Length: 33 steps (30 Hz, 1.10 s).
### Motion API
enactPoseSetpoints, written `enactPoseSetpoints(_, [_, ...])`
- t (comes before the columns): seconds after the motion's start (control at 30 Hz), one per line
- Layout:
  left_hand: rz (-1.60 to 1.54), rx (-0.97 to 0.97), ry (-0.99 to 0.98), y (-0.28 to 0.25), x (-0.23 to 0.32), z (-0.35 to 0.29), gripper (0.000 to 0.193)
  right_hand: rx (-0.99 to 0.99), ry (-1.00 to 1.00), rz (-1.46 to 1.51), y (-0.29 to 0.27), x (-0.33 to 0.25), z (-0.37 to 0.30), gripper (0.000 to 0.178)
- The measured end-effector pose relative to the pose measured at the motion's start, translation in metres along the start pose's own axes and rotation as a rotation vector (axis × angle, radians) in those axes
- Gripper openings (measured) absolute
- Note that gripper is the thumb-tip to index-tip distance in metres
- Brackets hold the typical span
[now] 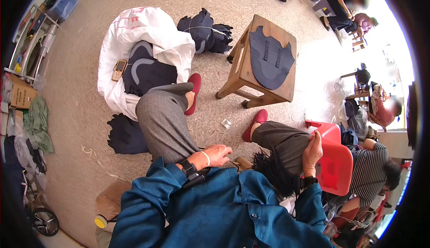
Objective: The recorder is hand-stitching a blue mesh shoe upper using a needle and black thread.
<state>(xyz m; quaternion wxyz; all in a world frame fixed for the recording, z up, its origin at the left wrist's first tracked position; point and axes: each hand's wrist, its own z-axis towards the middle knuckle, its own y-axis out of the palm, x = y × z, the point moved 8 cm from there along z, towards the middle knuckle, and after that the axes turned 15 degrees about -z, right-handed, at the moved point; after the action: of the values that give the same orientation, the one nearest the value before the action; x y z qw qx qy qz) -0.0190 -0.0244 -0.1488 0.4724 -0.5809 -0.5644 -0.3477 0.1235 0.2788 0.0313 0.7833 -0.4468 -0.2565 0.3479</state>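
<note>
My left hand (217, 155) is over my lap with its fingers bent together; what they hold, if anything, is too small to make out. A thin dark cord and a light brown cylindrical piece (243, 163) lie just beside its fingertips. My right hand (312, 153) rests at my right knee, fingers stretched out, next to a red plastic stool (333, 165). A bundle of black strands (278, 171) lies over my right thigh. In front of me stands a wooden stool (285, 91) bearing a dark flat shaped piece (272, 60) with two slots.
A white sack (154, 21) at left front holds dark pieces (148, 71) and a yellow phone (118, 70). Tied dark bundles (204, 30) lie beyond it, and another dark piece (125, 135) lies near my left leg. Several people sit at the right; a shelf (33, 42) stands far left.
</note>
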Motion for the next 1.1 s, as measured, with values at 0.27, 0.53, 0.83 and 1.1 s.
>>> enactPoseSetpoints(0.27, [-0.009, -0.031, 0.014, -0.003, 0.002, 0.004, 0.037, 0.024, 0.048, 0.064, -0.008, 0.002, -0.002, 0.031])
enactPoseSetpoints(0.53, [0.011, -0.28, -0.162, 0.015, 0.002, -0.004, 0.036, 0.093, 0.137, 0.158, -0.017, 0.019, -0.007, 0.026])
enactPoseSetpoints(0.83, [0.363, 0.05, 0.198, -0.033, 0.106, -0.019, 0.038, 0.099, 0.134, 0.269, -0.024, 0.021, -0.007, 0.02])
enactPoseSetpoints(1.1, [0.649, 0.487, 0.242, -0.145, 0.17, -0.097, 0.027, 0.05, 0.154, 0.342, -0.033, 0.027, -0.007, 0.026])
